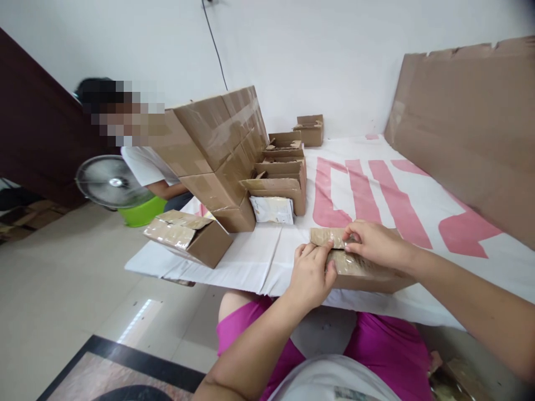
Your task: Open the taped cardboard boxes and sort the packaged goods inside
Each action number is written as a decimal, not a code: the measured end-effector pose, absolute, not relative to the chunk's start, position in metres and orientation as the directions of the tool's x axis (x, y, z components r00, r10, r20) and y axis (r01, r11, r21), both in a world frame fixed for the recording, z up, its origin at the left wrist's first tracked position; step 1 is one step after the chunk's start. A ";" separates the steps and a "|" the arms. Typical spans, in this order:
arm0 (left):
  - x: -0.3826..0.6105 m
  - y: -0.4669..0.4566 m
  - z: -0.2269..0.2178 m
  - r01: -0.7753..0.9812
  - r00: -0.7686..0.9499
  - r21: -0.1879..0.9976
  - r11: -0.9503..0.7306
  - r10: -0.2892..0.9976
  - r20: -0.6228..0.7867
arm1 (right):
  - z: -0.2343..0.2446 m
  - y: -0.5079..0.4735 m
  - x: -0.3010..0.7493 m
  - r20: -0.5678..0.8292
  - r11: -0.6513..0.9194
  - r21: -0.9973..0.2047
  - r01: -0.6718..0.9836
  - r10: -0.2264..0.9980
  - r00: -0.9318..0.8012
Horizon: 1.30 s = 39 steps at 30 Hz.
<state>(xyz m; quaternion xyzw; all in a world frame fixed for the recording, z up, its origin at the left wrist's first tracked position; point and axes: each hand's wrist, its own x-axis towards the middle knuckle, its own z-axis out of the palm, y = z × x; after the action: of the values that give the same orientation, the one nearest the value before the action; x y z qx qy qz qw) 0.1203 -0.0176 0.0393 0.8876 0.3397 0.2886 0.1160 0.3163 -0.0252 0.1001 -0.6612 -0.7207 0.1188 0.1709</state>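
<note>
A brown cardboard box (pixel 371 283) lies in front of me near the table's front edge, with shiny clear tape across its top. My left hand (pixel 311 274) grips its left end, fingers bent over the top flap (pixel 321 236) and thumb on the near side. On the right, my right hand (pixel 374 243) pinches at the flap's edge by the gap in the top; whether loose tape is between its fingertips is hard to see. Both hands touch the box, and their fingertips nearly meet.
Stacked taped boxes (pixel 217 139) stand left of centre, with open boxes (pixel 280 178) and a printed packet (pixel 272 210) beside them. Another box (pixel 190 236) sits at the table's left corner. A large cardboard sheet (pixel 468 122) rises at right. A person (pixel 144 164) sits beyond, near a fan (pixel 115 181).
</note>
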 end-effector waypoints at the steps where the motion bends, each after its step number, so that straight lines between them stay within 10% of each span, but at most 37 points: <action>1: 0.120 -0.018 0.039 0.536 0.601 0.403 -0.742 0.671 0.435 | 0.101 -0.025 0.313 0.086 0.095 -0.388 0.917 0.994 -0.066; 22: 0.119 -0.015 0.040 0.515 0.614 0.395 -0.761 0.649 0.449 | 0.083 -0.083 0.361 0.381 0.408 -0.279 0.869 0.878 -0.290; 29: 0.118 -0.012 0.034 0.492 0.599 0.405 -0.771 0.637 0.486 | 0.021 -0.164 0.464 0.444 -0.090 -0.562 0.822 0.806 0.392; 34: 0.118 -0.008 0.030 0.490 0.609 0.359 -0.794 0.607 0.511 | -0.032 -0.235 0.508 0.136 -0.591 -0.685 0.425 0.470 0.872; 39: 0.120 -0.004 0.031 0.503 0.613 0.314 -0.805 0.589 0.527 | -0.057 -0.273 0.497 0.072 -0.692 -0.696 0.194 0.202 0.977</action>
<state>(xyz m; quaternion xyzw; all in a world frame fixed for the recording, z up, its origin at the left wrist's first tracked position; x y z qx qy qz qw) 0.1197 -0.0038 0.0306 0.8956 0.3048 0.3169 0.0674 0.4974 -0.2733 -0.0571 -0.9197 -0.1076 0.0049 0.3776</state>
